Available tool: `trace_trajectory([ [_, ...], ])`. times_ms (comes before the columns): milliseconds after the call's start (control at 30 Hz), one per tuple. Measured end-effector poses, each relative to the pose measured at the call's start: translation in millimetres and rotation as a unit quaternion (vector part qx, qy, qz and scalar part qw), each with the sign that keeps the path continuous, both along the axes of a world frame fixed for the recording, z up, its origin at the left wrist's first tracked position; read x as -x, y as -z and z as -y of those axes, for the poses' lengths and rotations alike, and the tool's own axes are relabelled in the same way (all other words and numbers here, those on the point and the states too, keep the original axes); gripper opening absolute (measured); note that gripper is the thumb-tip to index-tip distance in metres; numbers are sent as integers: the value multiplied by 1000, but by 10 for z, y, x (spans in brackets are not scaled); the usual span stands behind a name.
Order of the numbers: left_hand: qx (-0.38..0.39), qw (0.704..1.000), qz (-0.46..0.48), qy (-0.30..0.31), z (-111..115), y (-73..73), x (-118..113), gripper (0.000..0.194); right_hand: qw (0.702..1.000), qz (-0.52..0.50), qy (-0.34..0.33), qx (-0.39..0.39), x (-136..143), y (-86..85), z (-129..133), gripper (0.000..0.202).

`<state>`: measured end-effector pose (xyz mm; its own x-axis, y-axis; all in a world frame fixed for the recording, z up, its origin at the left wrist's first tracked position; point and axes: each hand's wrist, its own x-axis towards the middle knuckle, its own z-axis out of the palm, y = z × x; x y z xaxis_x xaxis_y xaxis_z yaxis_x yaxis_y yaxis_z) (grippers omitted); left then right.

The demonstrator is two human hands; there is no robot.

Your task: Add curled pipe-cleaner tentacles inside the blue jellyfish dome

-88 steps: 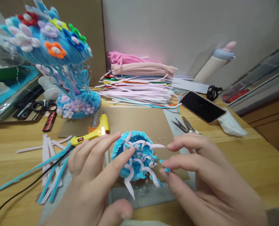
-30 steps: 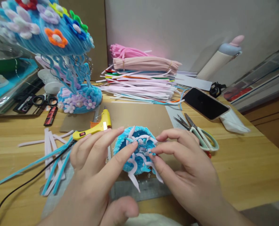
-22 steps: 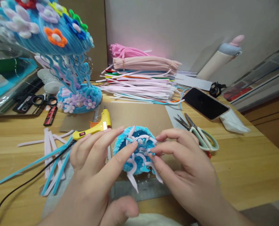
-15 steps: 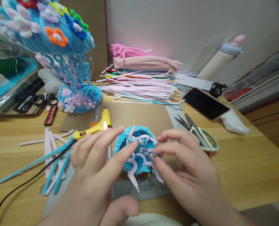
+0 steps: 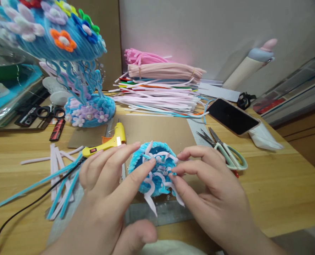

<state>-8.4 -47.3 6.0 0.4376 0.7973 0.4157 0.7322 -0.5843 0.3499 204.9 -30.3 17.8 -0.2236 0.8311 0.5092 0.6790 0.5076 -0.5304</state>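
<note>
A round blue pipe-cleaner piece [image 5: 137,159], with curled white and blue strands and small clear beads, lies on the cardboard in front of me. My left hand [image 5: 106,187] is open over its left side; the index fingertip presses on the middle of the strands, the other fingers are spread, and the thumb is apart. At the right edge, my right hand [image 5: 216,187] pinches the end of a blue pipe-cleaner strand [image 5: 173,174] between thumb and fingers. A white curled strand [image 5: 150,202] hangs out toward me. The fingers hide part of the piece.
A yellow glue gun [image 5: 106,143] with a black cord lies left, near loose pipe cleaners [image 5: 63,191]. Scissors [image 5: 226,152] and a phone [image 5: 234,117] are right. Bundled pipe cleaners [image 5: 165,71] are stacked behind. A flower-covered blue jellyfish model [image 5: 75,39] stands back left.
</note>
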Motion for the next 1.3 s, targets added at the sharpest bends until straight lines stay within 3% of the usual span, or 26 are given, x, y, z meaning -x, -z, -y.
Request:
trace_trajectory([
  [900, -10, 999, -21, 21, 9, 13, -34, 53, 999, 36, 5, 14, -4, -21, 48, 16],
  [1100, -19, 999, 38, 2, 49, -1, -13, 45, 999, 32, -5, 23, -5, -24, 67, 16],
  [1300, -7, 995, 75, -68, 46, -48, 4, 32, 999, 25, -7, 27, 3, -24, 73, 16],
])
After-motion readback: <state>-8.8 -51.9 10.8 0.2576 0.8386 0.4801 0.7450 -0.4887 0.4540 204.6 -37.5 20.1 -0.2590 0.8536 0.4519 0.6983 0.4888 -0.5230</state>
